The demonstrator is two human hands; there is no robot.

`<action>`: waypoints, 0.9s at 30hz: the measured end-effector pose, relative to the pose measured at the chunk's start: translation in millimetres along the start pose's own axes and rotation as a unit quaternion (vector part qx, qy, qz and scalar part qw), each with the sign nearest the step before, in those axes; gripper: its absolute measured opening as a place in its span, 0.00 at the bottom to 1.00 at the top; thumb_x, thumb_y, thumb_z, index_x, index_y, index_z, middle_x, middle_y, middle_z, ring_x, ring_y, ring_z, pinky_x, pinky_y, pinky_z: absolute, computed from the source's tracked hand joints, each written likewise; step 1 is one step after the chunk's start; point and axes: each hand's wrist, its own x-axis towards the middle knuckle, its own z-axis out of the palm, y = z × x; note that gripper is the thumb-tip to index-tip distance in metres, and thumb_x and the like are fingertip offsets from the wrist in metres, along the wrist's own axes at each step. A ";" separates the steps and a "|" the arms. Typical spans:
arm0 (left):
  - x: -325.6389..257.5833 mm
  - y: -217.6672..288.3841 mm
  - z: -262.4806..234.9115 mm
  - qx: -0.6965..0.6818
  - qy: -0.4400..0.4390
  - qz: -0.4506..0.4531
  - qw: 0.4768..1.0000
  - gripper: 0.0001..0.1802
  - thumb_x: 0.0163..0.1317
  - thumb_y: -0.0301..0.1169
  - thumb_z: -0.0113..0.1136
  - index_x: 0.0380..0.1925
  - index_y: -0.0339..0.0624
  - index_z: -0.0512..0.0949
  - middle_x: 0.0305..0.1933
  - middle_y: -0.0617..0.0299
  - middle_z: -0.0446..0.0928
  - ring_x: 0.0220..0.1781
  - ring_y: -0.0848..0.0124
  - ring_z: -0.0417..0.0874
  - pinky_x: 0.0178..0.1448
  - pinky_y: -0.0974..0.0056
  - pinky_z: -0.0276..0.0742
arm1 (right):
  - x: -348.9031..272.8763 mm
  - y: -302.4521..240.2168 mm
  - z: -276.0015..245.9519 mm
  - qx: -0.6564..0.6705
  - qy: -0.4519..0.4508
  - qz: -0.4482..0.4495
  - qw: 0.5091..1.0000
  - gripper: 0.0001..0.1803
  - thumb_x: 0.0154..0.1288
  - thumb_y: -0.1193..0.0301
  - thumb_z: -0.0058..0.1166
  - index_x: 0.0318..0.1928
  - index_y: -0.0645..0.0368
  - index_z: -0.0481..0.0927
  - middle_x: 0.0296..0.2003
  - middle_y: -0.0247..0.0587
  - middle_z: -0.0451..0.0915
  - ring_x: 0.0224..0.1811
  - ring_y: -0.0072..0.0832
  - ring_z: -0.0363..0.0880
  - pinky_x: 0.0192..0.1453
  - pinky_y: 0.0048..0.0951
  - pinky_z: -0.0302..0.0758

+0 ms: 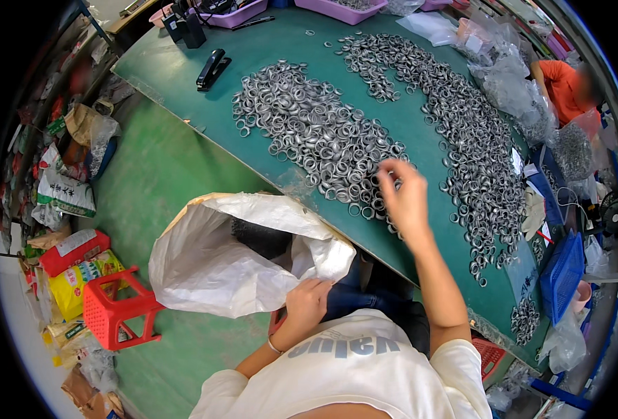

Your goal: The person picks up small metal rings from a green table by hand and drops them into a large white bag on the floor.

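My left hand (307,302) is closed on the rim of a large white woven sack (211,272), whose wide mouth faces up beside the table edge. Inside the sack, a dark grey mass (263,239) shows deep down; what it is made of is too dark to tell. Over the near end of a pile of grey metal rings (323,129), my right hand (407,202) has its fingers bent and the thumb apart from them. I see nothing between them. A second, longer band of similar rings (473,153) curves along the table to the right.
The green table (176,77) carries a black stapler (213,70) and purple trays (344,10). A red stool (117,307) stands on the floor at left, near packed bags (75,244). Blue baskets (560,276) sit at right; a person in orange (567,87) is at far right.
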 end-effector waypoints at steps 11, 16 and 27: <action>2.9 2.4 -0.9 0.009 -0.013 0.008 1.000 0.08 0.51 0.23 0.59 0.31 0.42 0.83 0.29 0.59 0.79 0.33 0.60 0.80 0.33 0.58 0.76 | 34.2 76.4 4.5 -0.211 0.008 -0.065 0.975 0.12 0.54 0.77 0.61 0.41 0.62 0.78 0.36 0.43 0.77 0.41 0.41 0.75 0.47 0.39 0.71; 5.4 5.4 -2.5 0.006 -0.016 0.009 1.000 0.08 0.52 0.23 0.59 0.31 0.42 0.84 0.28 0.59 0.79 0.33 0.60 0.80 0.33 0.58 0.76 | 26.8 83.2 -6.3 0.036 0.018 0.098 0.994 0.10 0.60 0.81 0.56 0.43 0.67 0.77 0.31 0.41 0.82 0.27 0.26 0.79 0.33 0.26 0.75; 3.7 0.2 0.6 0.010 -0.017 0.002 1.000 0.07 0.52 0.26 0.65 0.32 0.44 0.84 0.29 0.58 0.79 0.31 0.58 0.80 0.32 0.57 0.75 | -48.6 2.7 -1.1 0.619 -0.205 0.295 0.699 0.14 0.65 0.79 0.55 0.50 0.66 0.74 0.38 0.43 0.83 0.33 0.26 0.81 0.41 0.26 0.80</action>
